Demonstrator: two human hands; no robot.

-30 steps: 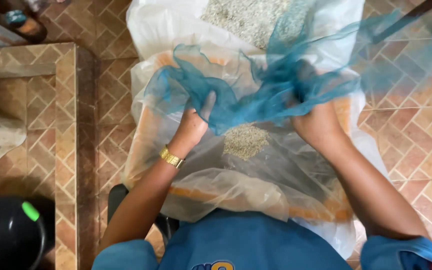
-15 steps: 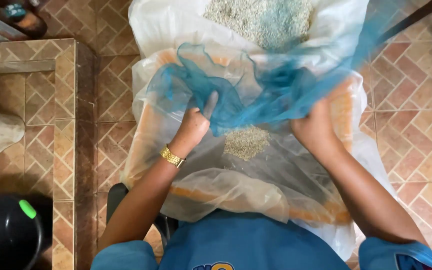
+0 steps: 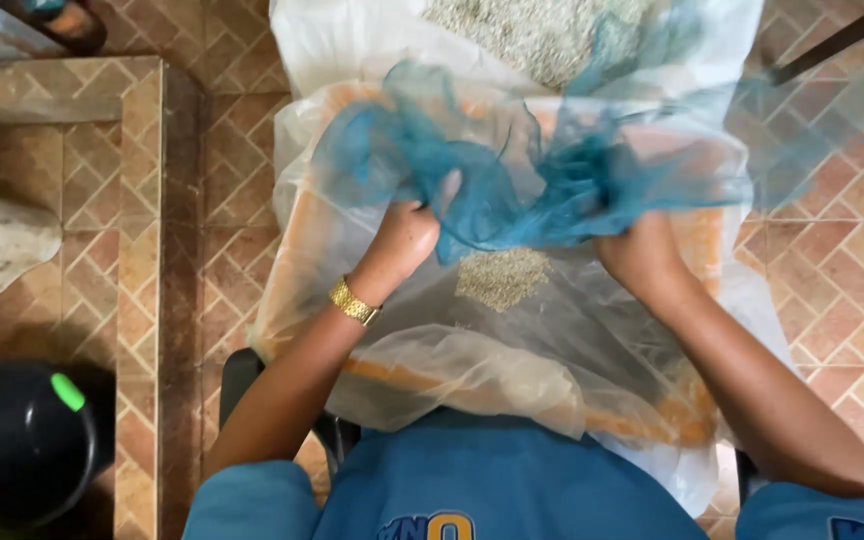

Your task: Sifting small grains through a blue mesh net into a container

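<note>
Head view, the only one I have. I see the left hand (image 3: 407, 235) closed on a bunched fold of teal mesh netting (image 3: 552, 180), with a gold bracelet (image 3: 354, 301) at the wrist. The right hand (image 3: 642, 255) grips the same netting from below; its fingers are hidden in the fabric, so I cannot tell how tightly they close. The netting is spread between both hands, just above a small heap of pale grain (image 3: 502, 277). That heap lies on a translucent sheet (image 3: 512, 350) draped over an orange tray (image 3: 697, 240). Farther up, I note a larger grain pile (image 3: 542, 35). Brick-patterned floor (image 3: 842, 290) around; black bin (image 3: 22, 445) at lower left.
</note>
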